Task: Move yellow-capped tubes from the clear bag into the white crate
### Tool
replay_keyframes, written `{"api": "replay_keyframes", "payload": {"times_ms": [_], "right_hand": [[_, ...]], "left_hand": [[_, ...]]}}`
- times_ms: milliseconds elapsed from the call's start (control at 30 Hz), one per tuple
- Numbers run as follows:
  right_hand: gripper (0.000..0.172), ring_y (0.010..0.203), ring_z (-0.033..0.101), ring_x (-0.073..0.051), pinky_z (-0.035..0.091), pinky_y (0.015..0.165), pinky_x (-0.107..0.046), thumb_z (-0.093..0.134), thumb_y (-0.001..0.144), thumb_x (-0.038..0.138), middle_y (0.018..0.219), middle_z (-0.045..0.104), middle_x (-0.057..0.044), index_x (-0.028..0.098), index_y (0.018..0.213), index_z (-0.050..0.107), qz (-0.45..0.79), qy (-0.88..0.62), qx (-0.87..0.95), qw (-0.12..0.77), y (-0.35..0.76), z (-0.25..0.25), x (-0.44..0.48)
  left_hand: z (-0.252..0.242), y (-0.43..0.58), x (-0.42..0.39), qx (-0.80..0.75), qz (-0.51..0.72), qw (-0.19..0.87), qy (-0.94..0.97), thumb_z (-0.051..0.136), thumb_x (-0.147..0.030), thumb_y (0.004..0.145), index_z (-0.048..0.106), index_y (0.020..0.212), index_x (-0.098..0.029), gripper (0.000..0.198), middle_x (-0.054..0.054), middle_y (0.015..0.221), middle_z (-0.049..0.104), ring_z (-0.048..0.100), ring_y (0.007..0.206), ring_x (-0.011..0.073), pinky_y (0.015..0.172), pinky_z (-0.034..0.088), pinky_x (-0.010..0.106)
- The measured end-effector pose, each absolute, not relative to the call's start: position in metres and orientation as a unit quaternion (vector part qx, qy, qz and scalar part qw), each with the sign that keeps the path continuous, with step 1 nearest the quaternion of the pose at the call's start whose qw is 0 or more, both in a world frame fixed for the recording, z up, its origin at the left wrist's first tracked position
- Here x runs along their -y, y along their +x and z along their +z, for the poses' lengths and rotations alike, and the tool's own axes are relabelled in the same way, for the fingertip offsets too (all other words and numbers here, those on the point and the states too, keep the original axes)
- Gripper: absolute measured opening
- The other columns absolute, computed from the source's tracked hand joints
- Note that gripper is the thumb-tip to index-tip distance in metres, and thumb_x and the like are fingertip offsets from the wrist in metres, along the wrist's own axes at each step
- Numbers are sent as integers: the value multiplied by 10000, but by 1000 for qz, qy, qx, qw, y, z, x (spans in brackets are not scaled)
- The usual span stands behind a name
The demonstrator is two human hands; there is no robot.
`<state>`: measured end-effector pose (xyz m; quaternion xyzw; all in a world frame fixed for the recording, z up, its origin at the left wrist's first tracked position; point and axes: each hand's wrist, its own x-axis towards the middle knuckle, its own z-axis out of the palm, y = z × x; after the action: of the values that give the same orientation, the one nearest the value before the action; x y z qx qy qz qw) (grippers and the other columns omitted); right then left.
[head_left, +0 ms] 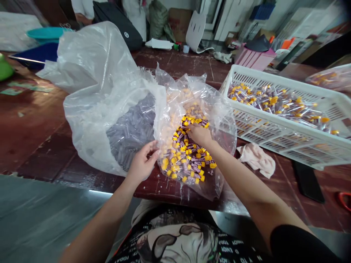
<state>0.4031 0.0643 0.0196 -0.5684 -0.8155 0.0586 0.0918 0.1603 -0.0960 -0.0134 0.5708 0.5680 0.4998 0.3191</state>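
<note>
little yellow-capped tubes [189,157] in a clear bag [227,128], right hand [199,133] dipped in there too, can't tell if its fingers grip, left hand [143,161] by bag's left edge, fingers kinda apart

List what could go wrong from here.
The clear bag lies close to the front edge of the table; a tug from the right hand, which reaches into it, might spill yellow-capped pieces. The whitish bag of greyish tubes gapes right beside it, so contents could get mixed. The left hand, by that bag's rim, might jostle it.
</note>
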Motion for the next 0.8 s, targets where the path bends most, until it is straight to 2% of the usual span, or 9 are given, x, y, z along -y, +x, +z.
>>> {"api": "replay_keyframes", "payload": {"times_ms": [100,200,267,367,467,567,667,733,800], "right_hand": [[199,1006,695,-258,521,831,-348,593,952,250,1186,723,-112,201,1087,732,81,-562,819,80,399,25,-76],[122,904,693,-224,521,774,-310,662,921,288,1025,747,-86,187,959,718,98,-564,815,96,413,37,-71],[202,807,677,-186,520,714,-288,635,953,384,945,740,-59,192,979,692,145,-539,811,172,425,48,-54],[279,761,661,-157,535,699,-282,610,970,472,892,725,-35,199,993,665,269,-407,803,342,433,59,-17],[239,885,692,-164,566,802,-306,654,953,442,992,737,-36,215,1024,677,309,-303,814,387,430,61,14],[290,1090,699,-191,572,942,-365,595,996,378,1197,727,-56,249,1250,651,274,-288,848,351,427,59,32],[439,1289,621,-215,518,1088,-440,509,1034,336,1411,638,-67,289,1471,514,219,-277,882,310,430,57,42],[592,1342,582,-257,504,1112,-491,595,989,390,1489,572,-93,277,1542,418,193,-274,892,305,432,54,46],[745,1347,572,-303,517,1090,-535,708,906,456,1497,557,-127,248,1546,389,170,-282,892,309,433,51,48]], "left_hand": [[-10,166,100,-567,498,338,562,641,-491,917,633,1348,-187,527,113,1335,698,671,1193,260,1082,506,436],[-3,169,106,-562,492,354,564,629,-475,923,659,1313,-178,491,112,1353,693,664,1221,259,1097,502,437],[2,172,108,-561,478,354,576,631,-455,926,674,1295,-185,459,108,1345,699,659,1234,261,1112,488,444],[9,183,103,-541,465,361,601,644,-429,929,693,1277,-214,411,96,1318,714,668,1212,261,1118,476,456],[18,200,95,-499,469,399,610,657,-403,929,705,1270,-228,386,92,1270,734,687,1147,256,1080,495,451],[27,217,90,-468,493,451,578,696,-396,905,734,1223,-224,363,84,1222,747,682,1121,251,1053,503,441],[31,230,90,-440,528,526,500,751,-401,863,768,1147,-218,338,71,1148,760,684,1045,222,978,530,388],[29,240,90,-426,548,570,440,798,-403,820,791,1053,-209,303,57,1051,765,678,939,188,885,541,331],[25,251,90,-419,566,595,387,834,-402,783,801,968,-198,277,45,957,754,653,853,157,810,527,290]]}}
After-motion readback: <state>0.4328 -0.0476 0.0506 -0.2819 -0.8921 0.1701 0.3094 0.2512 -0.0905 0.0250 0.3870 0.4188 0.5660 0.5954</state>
